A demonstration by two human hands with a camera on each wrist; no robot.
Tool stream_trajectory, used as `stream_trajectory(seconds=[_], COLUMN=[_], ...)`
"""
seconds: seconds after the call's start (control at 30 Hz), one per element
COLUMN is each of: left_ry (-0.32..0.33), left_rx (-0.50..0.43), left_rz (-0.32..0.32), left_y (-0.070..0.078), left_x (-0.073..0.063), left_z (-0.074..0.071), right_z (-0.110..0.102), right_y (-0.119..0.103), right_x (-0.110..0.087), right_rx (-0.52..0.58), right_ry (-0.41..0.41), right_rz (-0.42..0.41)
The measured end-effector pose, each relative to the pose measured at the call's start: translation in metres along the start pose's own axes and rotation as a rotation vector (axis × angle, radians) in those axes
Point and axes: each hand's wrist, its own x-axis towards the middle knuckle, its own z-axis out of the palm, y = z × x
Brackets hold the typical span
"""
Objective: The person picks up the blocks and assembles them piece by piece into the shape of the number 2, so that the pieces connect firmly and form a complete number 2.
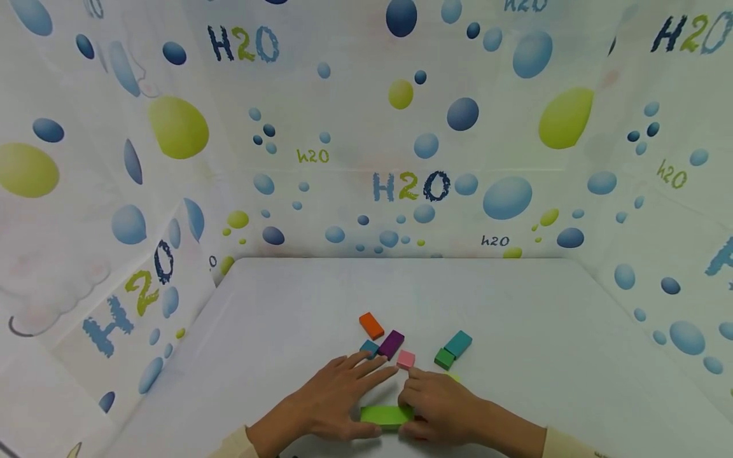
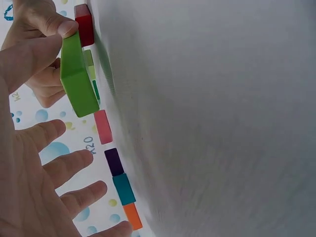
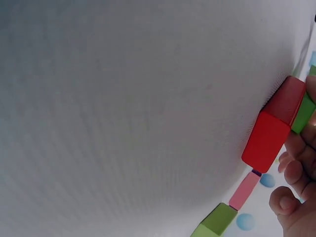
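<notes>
your right hand [image 1: 443, 407] pinches the lime green block [image 1: 386, 415] at its right end, thumb and fingers curled round it, a red block [image 3: 274, 126] lying under them. your left hand [image 1: 335, 401] rests beside it on the white table [image 1: 286, 318], fingers spread and straight, thumb touching the block's left end.

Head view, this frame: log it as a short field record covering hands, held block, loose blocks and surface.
left hand: fingers spread, thumb against the light green block
right hand: fingers curled round the light green block
red block: under the right hand, beside the green one
loose blocks: orange block, purple block, pink block, teal block, dark green block
surface: white table
</notes>
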Motion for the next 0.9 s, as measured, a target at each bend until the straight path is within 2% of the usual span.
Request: stream_trajectory(seconds=[0.3,0.5,0.73,0.9], left_ry=[-0.007,0.004,-0.003,-0.014], left_rx=[-0.01,-0.005,-0.005,0.006], left_rz=[-0.007,0.015,0.01,0.004], left_y=[-0.0002,0.0007,0.0047,0.0058], left_x=[-0.0037,-0.0021,-0.001,-0.0005], left_z=[-0.0013,0.0015,0.0005,0.0006], right_z=[0.0025,0.0022,0.0002,-0.0004], right_y=[-0.0041,-0.0067,-0.0086,-0.0104], right_x=[0.001,0.001,-0.0002,-0.0008], right_rx=[0.065,0.077,0.072,0.102], right_ry=[-0.062,-0.081,-0.085,-0.115], right_rz=[0.062,0.076,0.075,0.107])
